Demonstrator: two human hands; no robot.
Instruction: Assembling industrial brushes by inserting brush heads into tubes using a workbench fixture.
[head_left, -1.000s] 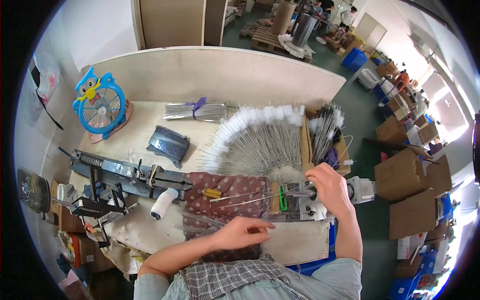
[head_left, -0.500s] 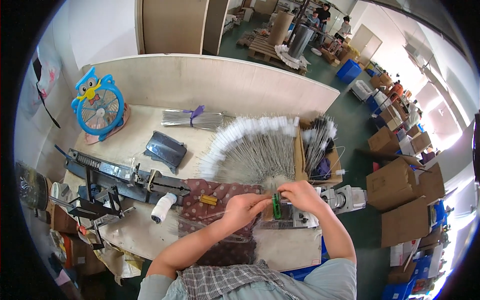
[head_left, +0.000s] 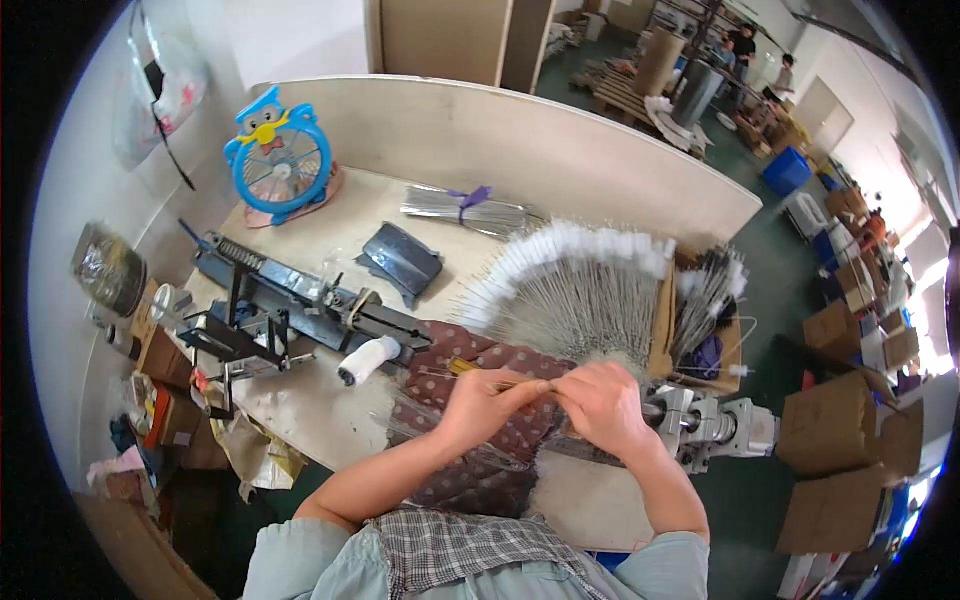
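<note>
Over a brown polka-dot cloth (head_left: 470, 480), my two hands meet at their fingertips. My left hand (head_left: 485, 408) is closed in a pinch, and a thin wire (head_left: 432, 375) sticks out from it to the left. My right hand (head_left: 603, 408) is also closed, thumb and finger pressed against the left fingertips; what lies in it is hidden. Just beyond the hands fans a large pile of thin metal wires (head_left: 600, 300) with white ends. A small yellow block (head_left: 462, 366) lies on the cloth, partly covered by my left hand. Beside my right hand sits a metal machine (head_left: 705, 425).
At left stand a long black metal fixture (head_left: 290, 300) and a white roll (head_left: 370, 358). Behind them are a blue cartoon fan (head_left: 283, 170), a dark plastic packet (head_left: 402, 262) and a tied wire bundle (head_left: 465, 210). A cardboard box (head_left: 662, 325) holds more wires at right.
The view has swung left, so the bench sits further right. My hands have come together away from the green part on the machine, which is no longer visible.
</note>
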